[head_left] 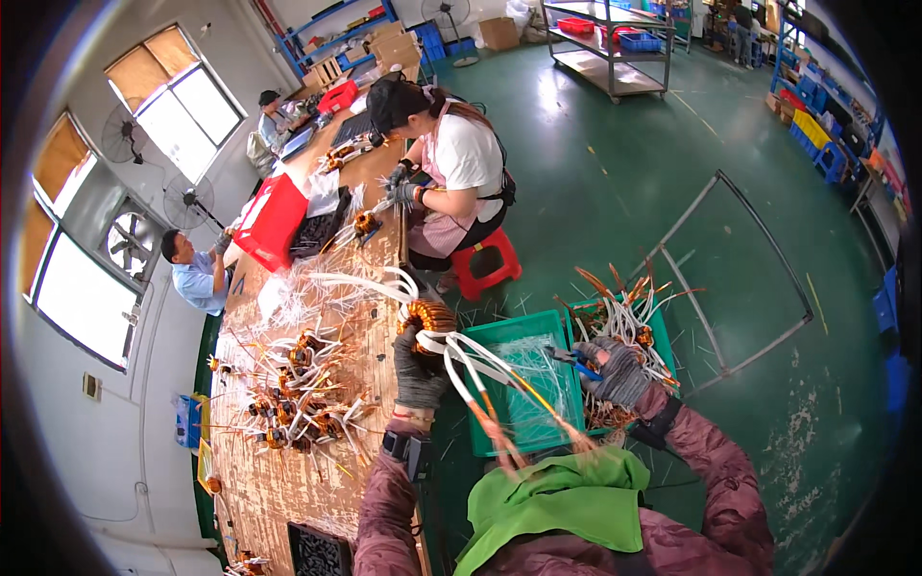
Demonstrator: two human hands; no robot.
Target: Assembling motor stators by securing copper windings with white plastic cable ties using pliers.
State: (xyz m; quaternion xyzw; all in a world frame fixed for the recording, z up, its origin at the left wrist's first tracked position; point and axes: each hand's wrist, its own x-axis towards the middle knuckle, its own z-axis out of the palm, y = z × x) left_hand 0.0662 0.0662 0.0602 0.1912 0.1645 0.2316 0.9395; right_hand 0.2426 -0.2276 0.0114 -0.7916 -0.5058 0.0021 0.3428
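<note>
In a dark grey glove, my left hand [417, 376] is closed around a ring-shaped copper coil [431, 317] at the table's right edge. Long white-sleeved leads [471, 363] with bare copper ends hang from the coil toward my lap, and others stick out to the left. My right hand [620, 376], in a grey glove, grips blue-handled pliers [574, 361] above the green bins; the jaws point left, apart from the leads. A green bin [478, 437] with thin clear offcuts stands below. Beside it, another green bin [665, 348] holds coils with white leads.
More copper coils [303, 394] lie heaped on the worn wooden table [259, 494], near a black tray [320, 554]. A co-worker [466, 163] sits on a red stool [486, 264] ahead; others work farther left. A metal frame [715, 278] lies on the green floor to the right.
</note>
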